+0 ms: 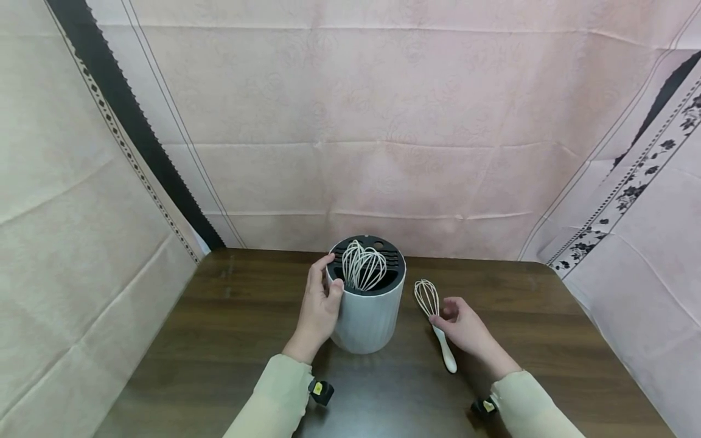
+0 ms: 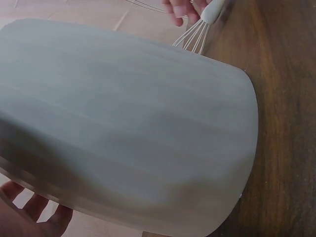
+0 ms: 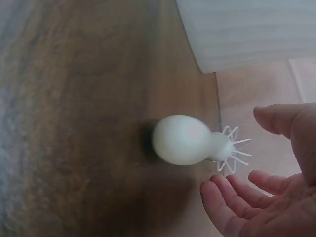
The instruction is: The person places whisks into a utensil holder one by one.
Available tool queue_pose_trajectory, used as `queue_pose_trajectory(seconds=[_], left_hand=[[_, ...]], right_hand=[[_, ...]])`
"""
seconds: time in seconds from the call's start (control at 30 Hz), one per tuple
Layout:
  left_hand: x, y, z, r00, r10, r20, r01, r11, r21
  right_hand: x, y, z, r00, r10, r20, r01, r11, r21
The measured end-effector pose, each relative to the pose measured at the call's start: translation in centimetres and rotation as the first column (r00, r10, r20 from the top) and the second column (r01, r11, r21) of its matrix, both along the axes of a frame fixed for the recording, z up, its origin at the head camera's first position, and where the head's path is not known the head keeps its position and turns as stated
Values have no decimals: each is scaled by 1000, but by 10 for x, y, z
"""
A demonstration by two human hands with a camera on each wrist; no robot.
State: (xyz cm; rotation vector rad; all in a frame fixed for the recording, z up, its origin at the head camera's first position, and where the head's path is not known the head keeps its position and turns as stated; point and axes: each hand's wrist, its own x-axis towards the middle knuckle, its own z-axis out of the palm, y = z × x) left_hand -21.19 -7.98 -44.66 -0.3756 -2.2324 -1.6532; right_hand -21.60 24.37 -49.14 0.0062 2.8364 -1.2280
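Observation:
My left hand (image 1: 320, 301) grips the upper left side of a ribbed, pale grey utensil holder (image 1: 368, 322). Its fingers reach the black slotted lid while the thumb lies on the near side. White whisk wires (image 1: 363, 266) stick up out of the lid's opening. To the right of the holder, a white whisk (image 1: 441, 340) lies on the table, wires pointing away and handle toward me. Over its neck is my right hand (image 1: 462, 325). In the right wrist view, the thumb and fingers are spread apart on either side of the whisk (image 3: 181, 140), with a gap around it.
Both hands work over a dark brown wooden table (image 1: 230, 347). Behind it hangs a pale pink creased cloth (image 1: 383, 121), with more cloth at the left and right sides. The holder stands near the table's far edge. Each wrist wears a small black camera.

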Motion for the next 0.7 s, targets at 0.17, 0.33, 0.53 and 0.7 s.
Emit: queue_pose_trajectory(seconds=[0.17,0.33,0.53,0.7], left_hand=[[-1,0,0,1000,-2,-7,2,1000,2],[0,0,0,1000,2,-21,-2,1000,-5],[1,0,1,1000,0,-24,0,1000,-6],[1,0,1,1000,-2,-19,2,1000,-8]], right_hand=[[0,-1,-7,1000,2,11,-2,1000,14],[-1,-3,-8,999,17,37,-18,1000,14],[1,-5,-6,995,18,94,-20,1000,22],[1,-5,-7,995,9,95,-10,1000,11]])
